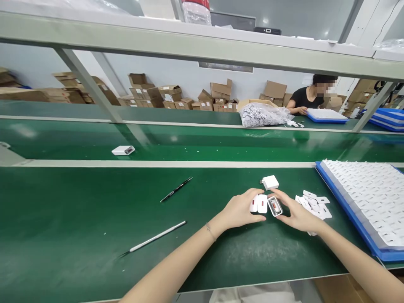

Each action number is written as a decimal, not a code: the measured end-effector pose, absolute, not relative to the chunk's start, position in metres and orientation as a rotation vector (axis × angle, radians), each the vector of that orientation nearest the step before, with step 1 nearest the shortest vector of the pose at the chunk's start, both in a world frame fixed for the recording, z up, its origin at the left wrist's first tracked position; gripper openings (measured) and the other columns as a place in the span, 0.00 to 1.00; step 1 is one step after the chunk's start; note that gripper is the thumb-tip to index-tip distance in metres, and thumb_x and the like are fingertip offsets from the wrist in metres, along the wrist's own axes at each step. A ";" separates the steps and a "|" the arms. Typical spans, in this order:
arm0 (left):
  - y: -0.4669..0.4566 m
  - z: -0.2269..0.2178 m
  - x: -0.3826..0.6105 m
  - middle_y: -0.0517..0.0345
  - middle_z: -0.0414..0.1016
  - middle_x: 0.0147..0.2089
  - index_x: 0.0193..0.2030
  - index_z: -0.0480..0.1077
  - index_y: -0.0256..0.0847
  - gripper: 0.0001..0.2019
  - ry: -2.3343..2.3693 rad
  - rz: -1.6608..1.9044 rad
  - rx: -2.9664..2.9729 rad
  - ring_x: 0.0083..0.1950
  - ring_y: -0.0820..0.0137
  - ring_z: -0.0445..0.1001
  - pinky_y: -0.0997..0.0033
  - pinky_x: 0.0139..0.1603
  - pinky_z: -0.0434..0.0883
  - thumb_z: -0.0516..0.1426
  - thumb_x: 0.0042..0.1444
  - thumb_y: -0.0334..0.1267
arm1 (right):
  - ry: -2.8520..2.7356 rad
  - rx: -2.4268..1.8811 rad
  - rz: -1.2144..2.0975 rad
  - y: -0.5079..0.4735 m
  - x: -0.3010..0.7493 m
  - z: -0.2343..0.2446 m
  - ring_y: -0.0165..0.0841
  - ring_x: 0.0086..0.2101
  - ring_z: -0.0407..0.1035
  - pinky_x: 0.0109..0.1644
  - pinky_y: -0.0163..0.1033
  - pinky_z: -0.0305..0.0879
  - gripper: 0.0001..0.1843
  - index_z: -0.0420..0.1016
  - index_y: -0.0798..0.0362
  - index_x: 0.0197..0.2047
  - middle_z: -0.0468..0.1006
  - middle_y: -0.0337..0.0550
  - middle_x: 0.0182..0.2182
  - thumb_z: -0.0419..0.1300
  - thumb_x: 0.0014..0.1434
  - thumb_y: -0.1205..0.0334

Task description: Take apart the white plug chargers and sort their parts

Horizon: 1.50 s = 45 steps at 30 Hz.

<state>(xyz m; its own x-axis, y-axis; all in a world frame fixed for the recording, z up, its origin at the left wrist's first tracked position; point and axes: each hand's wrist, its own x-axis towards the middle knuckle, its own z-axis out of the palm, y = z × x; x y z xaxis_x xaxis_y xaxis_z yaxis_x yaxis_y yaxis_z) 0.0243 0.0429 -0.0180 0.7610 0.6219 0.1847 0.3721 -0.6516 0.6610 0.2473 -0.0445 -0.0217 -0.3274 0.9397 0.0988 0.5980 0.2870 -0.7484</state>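
My left hand is closed in a pinch on two small white plastic covers, held side by side above the green table. My right hand is closed on a white charger body, its open end with a red part facing up. The two hands almost touch. A finished white charger lies just beyond them. Several loose white covers lie right of my right hand.
A blue tray stacked with white parts sits at the right edge. A black pen and a white-handled tool lie to the left. A white charger rests on the conveyor belt. Across it a person sits by a bag of parts.
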 end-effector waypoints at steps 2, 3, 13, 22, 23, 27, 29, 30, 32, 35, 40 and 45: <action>0.041 -0.019 0.028 0.59 0.71 0.51 0.52 0.67 0.49 0.24 0.763 0.530 2.362 0.42 0.62 0.74 0.70 0.38 0.67 0.64 0.47 0.44 | -1.969 -1.326 0.897 -0.045 0.240 -0.029 0.39 0.62 0.54 0.64 0.51 0.54 0.40 0.39 0.42 0.67 0.57 0.48 0.64 0.56 0.58 0.67; 0.040 -0.019 0.030 0.59 0.72 0.50 0.51 0.67 0.49 0.22 0.777 0.529 2.371 0.42 0.62 0.74 0.70 0.38 0.67 0.63 0.48 0.44 | -1.945 -1.305 0.927 -0.045 0.238 -0.030 0.39 0.62 0.53 0.64 0.51 0.54 0.39 0.39 0.43 0.66 0.56 0.49 0.64 0.57 0.57 0.66; 0.040 -0.017 0.029 0.60 0.71 0.52 0.51 0.66 0.48 0.23 0.795 0.497 2.369 0.44 0.63 0.74 0.71 0.40 0.68 0.64 0.47 0.42 | -1.946 -1.318 0.927 -0.033 0.254 -0.019 0.39 0.49 0.65 0.54 0.48 0.63 0.16 0.65 0.47 0.45 0.69 0.43 0.45 0.51 0.55 0.72; 0.038 -0.023 0.031 0.60 0.70 0.52 0.52 0.64 0.48 0.23 0.827 0.518 2.339 0.45 0.62 0.74 0.68 0.40 0.69 0.63 0.49 0.43 | -1.959 -1.260 0.646 -0.017 0.233 -0.038 0.37 0.59 0.60 0.61 0.52 0.60 0.28 0.54 0.46 0.59 0.64 0.48 0.57 0.44 0.57 0.76; 0.038 -0.024 0.029 0.59 0.70 0.53 0.53 0.63 0.47 0.25 0.838 0.523 2.332 0.46 0.61 0.74 0.67 0.40 0.69 0.64 0.49 0.42 | -1.997 -1.280 0.534 -0.019 0.232 -0.035 0.38 0.62 0.54 0.63 0.54 0.56 0.30 0.53 0.46 0.60 0.60 0.48 0.60 0.44 0.57 0.77; 0.037 -0.026 0.025 0.59 0.70 0.55 0.58 0.57 0.48 0.29 0.851 0.556 2.289 0.48 0.63 0.74 0.67 0.43 0.70 0.62 0.50 0.43 | -2.304 -1.308 0.010 -0.040 0.222 -0.017 0.43 0.67 0.36 0.66 0.61 0.48 0.35 0.55 0.49 0.64 0.51 0.50 0.66 0.42 0.56 0.81; 0.037 -0.027 0.024 0.60 0.71 0.54 0.57 0.57 0.49 0.27 0.847 0.567 2.275 0.47 0.64 0.75 0.68 0.42 0.71 0.61 0.52 0.45 | -2.474 -1.261 -0.123 -0.056 0.215 -0.008 0.46 0.67 0.34 0.65 0.63 0.48 0.34 0.61 0.53 0.62 0.51 0.53 0.66 0.43 0.54 0.83; 0.037 -0.027 0.023 0.60 0.71 0.53 0.57 0.57 0.49 0.26 0.846 0.568 2.274 0.46 0.64 0.75 0.69 0.42 0.71 0.60 0.53 0.45 | -2.548 -1.227 -0.118 -0.063 0.212 -0.003 0.47 0.67 0.35 0.65 0.63 0.49 0.32 0.65 0.54 0.59 0.51 0.52 0.67 0.43 0.55 0.83; 0.038 -0.028 0.023 0.59 0.71 0.54 0.58 0.57 0.48 0.26 0.842 0.566 2.280 0.47 0.64 0.75 0.68 0.42 0.71 0.59 0.54 0.46 | -2.651 -1.164 0.023 -0.073 0.212 0.007 0.47 0.66 0.36 0.65 0.61 0.51 0.26 0.71 0.50 0.54 0.51 0.46 0.67 0.46 0.58 0.79; 0.039 -0.028 0.023 0.57 0.70 0.56 0.59 0.57 0.47 0.30 0.847 0.557 2.305 0.49 0.61 0.74 0.66 0.44 0.70 0.62 0.51 0.46 | -2.526 -1.177 0.279 -0.071 0.224 0.020 0.42 0.64 0.48 0.63 0.53 0.59 0.13 0.75 0.46 0.45 0.65 0.42 0.60 0.52 0.64 0.68; 0.040 -0.024 0.021 0.56 0.70 0.54 0.56 0.60 0.46 0.30 0.858 0.554 2.353 0.47 0.60 0.74 0.65 0.43 0.70 0.65 0.47 0.46 | -2.337 -1.322 0.079 -0.043 0.236 0.020 0.43 0.60 0.57 0.58 0.52 0.65 0.10 0.76 0.48 0.39 0.73 0.46 0.50 0.53 0.65 0.59; 0.037 -0.022 0.021 0.61 0.74 0.46 0.49 0.65 0.46 0.18 0.855 0.570 2.359 0.41 0.66 0.75 0.70 0.38 0.69 0.59 0.53 0.48 | -2.522 -1.222 -0.432 -0.041 0.210 -0.002 0.47 0.62 0.53 0.61 0.60 0.59 0.18 0.68 0.54 0.57 0.64 0.54 0.60 0.52 0.65 0.64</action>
